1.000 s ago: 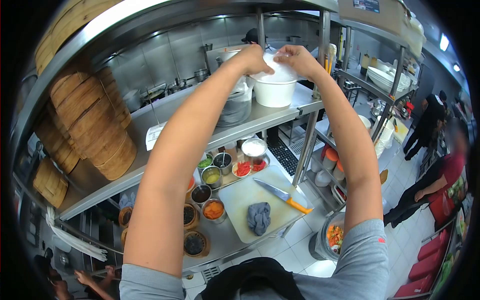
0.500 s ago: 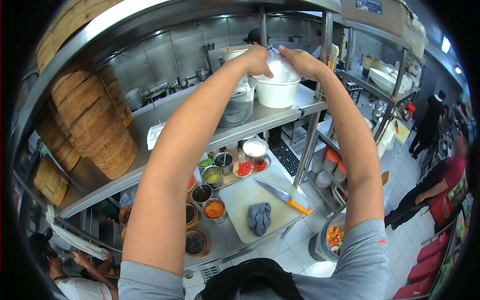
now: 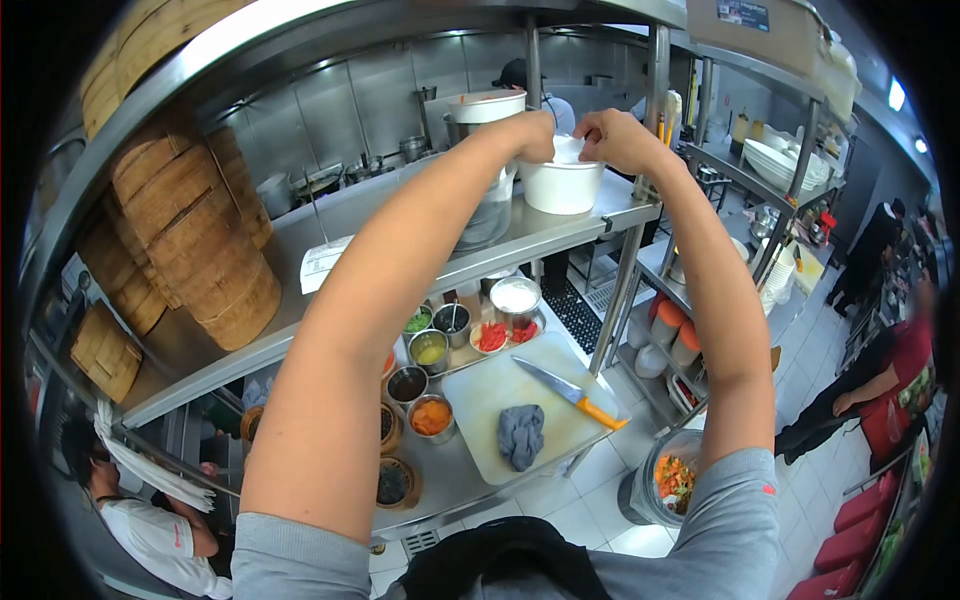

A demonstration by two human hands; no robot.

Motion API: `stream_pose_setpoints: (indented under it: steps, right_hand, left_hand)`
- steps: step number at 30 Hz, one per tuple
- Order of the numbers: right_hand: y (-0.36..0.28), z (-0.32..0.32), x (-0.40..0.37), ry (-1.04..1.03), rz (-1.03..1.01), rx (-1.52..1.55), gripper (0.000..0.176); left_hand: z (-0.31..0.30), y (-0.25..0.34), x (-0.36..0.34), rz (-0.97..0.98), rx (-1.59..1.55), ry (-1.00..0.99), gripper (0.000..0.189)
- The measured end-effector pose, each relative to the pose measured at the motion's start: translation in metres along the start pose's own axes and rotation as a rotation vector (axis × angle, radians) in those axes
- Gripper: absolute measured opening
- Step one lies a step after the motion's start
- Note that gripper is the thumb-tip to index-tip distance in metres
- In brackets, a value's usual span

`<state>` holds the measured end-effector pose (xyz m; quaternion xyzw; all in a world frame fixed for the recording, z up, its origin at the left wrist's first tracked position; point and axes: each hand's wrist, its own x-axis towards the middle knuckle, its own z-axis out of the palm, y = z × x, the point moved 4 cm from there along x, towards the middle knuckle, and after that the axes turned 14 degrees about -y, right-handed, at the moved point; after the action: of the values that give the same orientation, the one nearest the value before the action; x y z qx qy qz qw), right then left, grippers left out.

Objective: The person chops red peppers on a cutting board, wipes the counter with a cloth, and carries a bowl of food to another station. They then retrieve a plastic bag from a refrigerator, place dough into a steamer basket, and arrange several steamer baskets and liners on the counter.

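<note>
A white round tub [image 3: 562, 190] stands on the steel shelf in front of me, at arm's length. Pale, thin plastic [image 3: 568, 149], which looks like a bag or film, shows at its mouth. On the tub's left rim is my left hand [image 3: 534, 137], its fingers curled down and partly hidden. My right hand [image 3: 614, 138] is at the right side of the mouth, fingers bent and pinched at the plastic. Just left of the tub sits a clear container [image 3: 486, 215] with dark contents, partly behind my left forearm.
Stacked bamboo steamers [image 3: 195, 230] fill the shelf's left. Below, a cutting board [image 3: 520, 405] holds a knife [image 3: 560, 385] and a grey cloth [image 3: 520, 437], beside small ingredient pots [image 3: 431, 418]. A scrap bin [image 3: 664, 475] stands lower right. Co-workers are on both sides and beyond the shelf.
Both hands have moved down to the tub's mouth, and their fingers are more bent. The plastic that puffed up above the tub now sits lower. The co-worker at lower left has shifted.
</note>
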<state>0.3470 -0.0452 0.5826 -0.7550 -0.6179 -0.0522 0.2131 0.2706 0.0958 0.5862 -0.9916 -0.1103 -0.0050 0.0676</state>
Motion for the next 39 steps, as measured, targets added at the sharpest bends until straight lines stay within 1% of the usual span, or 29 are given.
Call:
stream_pose_setpoints:
  steps: [1,2,3,5,6,8,9,11,15,17,18,20,21,23,24,25,27,28,29,30,31,32,33,34,35,37,38,39]
  right_hand:
    - [0.000,0.000,0.002,-0.012,0.007,0.002,0.046]
    - [0.000,0.000,0.002,0.024,0.015,-0.054,0.049]
    - [0.000,0.000,0.004,0.025,0.015,-0.054,0.049]
    - [0.002,0.000,0.009,-0.065,0.021,-0.169,0.051]
    - [0.003,-0.001,0.013,-0.065,0.023,-0.167,0.051]
    - [-0.004,0.002,0.019,-0.258,0.056,-0.279,0.050]
    - [-0.007,0.000,0.019,-0.258,0.056,-0.279,0.050]
    - [-0.013,0.000,0.017,-0.351,0.074,-0.144,0.049]
    - [-0.005,0.006,0.022,-0.370,0.023,-0.157,0.047]
    - [-0.002,0.002,0.019,-0.196,-0.017,-0.054,0.043]
    - [0.001,0.000,0.018,-0.197,-0.017,-0.055,0.043]
    - [0.010,-0.009,0.018,-0.053,-0.036,0.124,0.040]
    - [0.013,-0.010,0.021,-0.060,-0.034,0.126,0.040]
    - [0.007,-0.019,0.025,-0.013,-0.033,0.220,0.060]
    - [0.007,-0.024,0.020,-0.004,-0.026,0.257,0.053]
    - [-0.004,-0.030,0.010,-0.011,-0.029,0.258,0.053]
    - [-0.028,-0.043,-0.005,0.042,-0.132,0.353,0.044]
    - [-0.041,-0.049,-0.017,0.068,-0.138,0.389,0.039]
    - [-0.055,-0.050,-0.029,0.088,-0.140,0.431,0.034]
    - [-0.062,-0.050,-0.038,0.101,-0.162,0.465,0.034]
    - [-0.068,-0.049,-0.047,0.106,-0.186,0.500,0.033]
    - [-0.080,-0.043,-0.062,0.102,-0.228,0.524,0.034]
    - [-0.097,-0.027,-0.083,0.088,-0.268,0.558,0.035]
    - [-0.122,-0.006,-0.105,0.115,-0.315,0.607,0.033]
    - [-0.151,0.021,-0.128,0.144,-0.362,0.665,0.032]
    - [-0.189,0.087,-0.171,0.124,-0.094,0.785,0.032]
    - [-0.194,0.128,-0.183,0.011,-0.168,0.810,0.029]
    - [-0.202,0.166,-0.191,-0.153,-0.147,0.752,0.027]
  left_hand:
    - [0.002,0.001,0.004,-0.035,-0.005,-0.053,0.030]
    - [0.002,0.005,0.008,0.012,0.073,-0.063,0.023]
    - [0.002,0.005,0.011,0.013,0.075,-0.063,0.023]
    - [-0.002,0.013,0.005,-0.017,-0.005,-0.083,0.026]
    - [-0.004,0.017,0.002,-0.015,-0.004,-0.085,0.026]
    - [-0.005,0.016,0.003,-0.024,-0.039,-0.070,0.033]
    - [-0.005,0.016,0.003,-0.024,-0.038,-0.070,0.033]
    - [-0.006,0.013,0.001,-0.038,-0.058,-0.053,0.040]
    - [-0.006,0.005,-0.001,-0.007,-0.097,0.008,0.045]
    - [-0.014,0.008,-0.010,0.078,-0.150,0.019,0.046]
    - [-0.019,0.008,-0.013,0.078,-0.151,0.019,0.046]
    - [-0.033,0.003,-0.018,0.109,-0.283,0.242,0.041]
    - [-0.035,0.001,-0.019,0.107,-0.289,0.237,0.041]
    - [-0.047,-0.003,-0.022,0.179,-0.462,0.332,0.036]
    - [-0.051,-0.005,-0.023,0.176,-0.465,0.332,0.036]
    - [-0.057,-0.003,-0.030,0.227,-0.511,0.341,0.035]
    - [-0.065,-0.006,-0.036,0.356,-0.588,0.362,0.032]
    - [-0.072,0.006,-0.062,0.344,-0.672,0.303,0.032]
    - [-0.074,0.009,-0.079,0.442,-0.742,0.294,0.028]
    - [-0.078,0.026,-0.116,0.425,-0.689,0.348,0.030]
    - [-0.084,0.039,-0.149,0.473,-0.689,0.479,0.034]
    - [-0.082,0.053,-0.183,0.452,-0.731,0.394,0.035]
    - [-0.066,0.061,-0.216,0.535,-0.971,0.291,0.032]
    - [-0.048,0.064,-0.249,0.577,-0.894,0.328,0.032]
    - [-0.001,0.069,-0.268,0.075,-0.861,0.381,0.038]
    - [0.077,0.078,-0.306,0.123,-0.666,0.806,0.023]
    - [0.124,0.087,-0.337,0.059,-0.580,1.057,0.018]
    - [0.168,0.084,-0.357,-0.024,-0.925,0.729,0.024]
